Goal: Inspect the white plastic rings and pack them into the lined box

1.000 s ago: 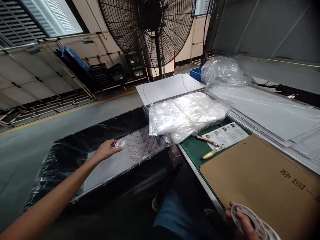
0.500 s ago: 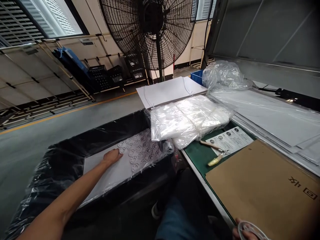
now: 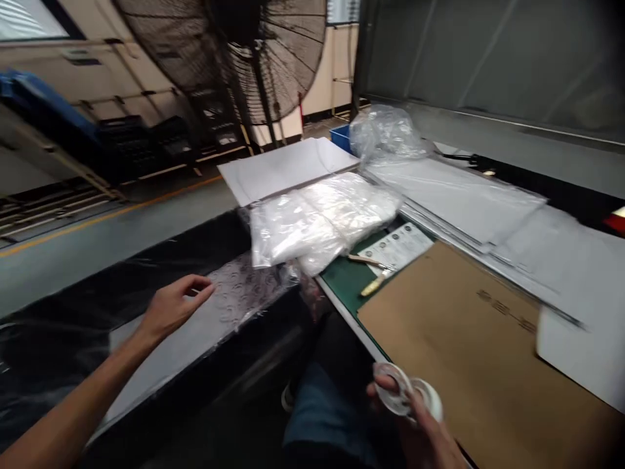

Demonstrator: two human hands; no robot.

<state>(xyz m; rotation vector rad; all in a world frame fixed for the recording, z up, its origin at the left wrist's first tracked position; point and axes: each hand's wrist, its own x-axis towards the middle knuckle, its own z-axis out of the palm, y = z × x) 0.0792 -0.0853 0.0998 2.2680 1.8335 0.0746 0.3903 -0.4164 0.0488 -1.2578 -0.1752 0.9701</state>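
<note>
My left hand (image 3: 178, 305) hovers over the black bin (image 3: 195, 244), fingers loosely curved, a gap between thumb and forefinger, nothing seen in them. Just beyond the fingertips, rows of clear plastic rings (image 3: 239, 293) lie on a white sheet (image 3: 168, 352) inside the bin, blurred by motion. At the front edge of the green-topped table (image 3: 338, 286), my right hand (image 3: 432, 433) grips two round plastic rings (image 3: 403, 398), one clear and one whiter, with a finger through the clear one. The brown cardboard sheet (image 3: 469, 326) lies beside that hand.
A shiny plastic-wrapped bundle (image 3: 322, 218) lies across the table's far corner and overhangs the bin. A printed card (image 3: 398, 247) and a yellow-handled tool (image 3: 375, 284) lie near the cardboard. White sheets (image 3: 454, 195) are stacked on the right. A large fan (image 3: 244, 58) stands behind.
My left hand has lifted off the rings in the bin. My right hand has come further into view from the bottom edge with its plastic rings. The view has swung right.
</note>
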